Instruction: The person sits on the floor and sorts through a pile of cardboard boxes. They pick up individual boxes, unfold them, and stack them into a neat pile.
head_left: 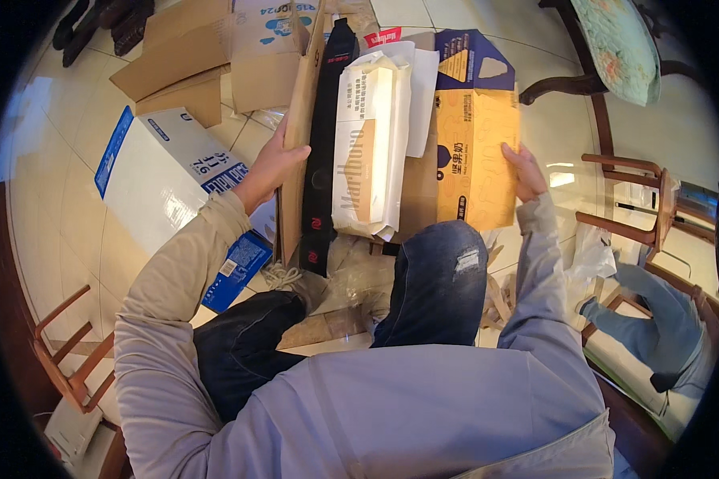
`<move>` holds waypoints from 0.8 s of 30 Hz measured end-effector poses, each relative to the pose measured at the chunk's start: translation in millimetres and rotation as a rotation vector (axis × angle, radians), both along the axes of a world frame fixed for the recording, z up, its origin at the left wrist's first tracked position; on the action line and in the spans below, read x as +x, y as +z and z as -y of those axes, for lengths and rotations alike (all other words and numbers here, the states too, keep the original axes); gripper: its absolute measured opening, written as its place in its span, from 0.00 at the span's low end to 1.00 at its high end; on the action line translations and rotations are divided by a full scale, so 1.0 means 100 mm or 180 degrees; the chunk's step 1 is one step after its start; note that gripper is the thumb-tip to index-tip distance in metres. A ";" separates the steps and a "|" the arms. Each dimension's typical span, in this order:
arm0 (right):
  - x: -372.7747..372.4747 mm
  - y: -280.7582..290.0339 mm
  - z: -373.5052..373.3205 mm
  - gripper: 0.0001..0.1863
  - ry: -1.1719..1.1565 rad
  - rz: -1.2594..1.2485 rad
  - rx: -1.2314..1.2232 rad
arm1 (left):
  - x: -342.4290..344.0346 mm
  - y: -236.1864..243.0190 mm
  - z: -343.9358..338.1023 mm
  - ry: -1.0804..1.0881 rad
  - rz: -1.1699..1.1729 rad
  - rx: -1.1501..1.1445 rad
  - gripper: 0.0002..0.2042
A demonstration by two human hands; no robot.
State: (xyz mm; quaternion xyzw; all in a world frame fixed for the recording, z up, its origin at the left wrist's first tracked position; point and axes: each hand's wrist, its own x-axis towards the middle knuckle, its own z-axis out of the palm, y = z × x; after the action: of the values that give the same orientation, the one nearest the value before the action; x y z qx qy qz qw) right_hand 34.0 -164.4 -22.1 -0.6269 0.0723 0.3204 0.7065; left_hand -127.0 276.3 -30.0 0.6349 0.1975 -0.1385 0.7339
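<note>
Mid-left: 1 white-&-blue box [172,176]. Upper ctr, bunched side by side: 1 brown cardboard piece [300,112], 1 long black carton [324,144], 1 white carton [366,160], 1 yellow-&-purple carton [478,160]. L hand [272,170] part-closed, gripping cardboard's L edge, thumb in front; R hand [527,172] likewise on yellow's R edge. Cardboard near edge-on; black narrow; white w/ bright glare strip; yellow w/ purple top.
</note>
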 end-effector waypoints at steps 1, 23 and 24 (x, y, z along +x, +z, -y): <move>0.00 -0.14 -0.01 0.20 0.0006 -0.0165 0.0188 | 0.00 0.01 0.00 -0.0030 0.0082 -0.0059 0.37; -0.26 -0.65 -0.77 0.33 -0.0527 -0.0426 -0.0193 | 0.01 0.11 0.26 0.0154 0.0311 0.0436 0.36; -0.31 -0.39 -0.80 0.36 -0.0490 -0.0664 0.0499 | 0.01 0.12 0.27 0.0129 0.0288 0.0453 0.36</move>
State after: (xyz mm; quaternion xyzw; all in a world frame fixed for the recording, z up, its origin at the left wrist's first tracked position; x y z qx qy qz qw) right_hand 2.5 -84.0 -61.0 -0.5256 0.1679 0.3333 0.7645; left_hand -125.9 249.2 -18.3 0.6869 0.1863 -0.0803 0.6978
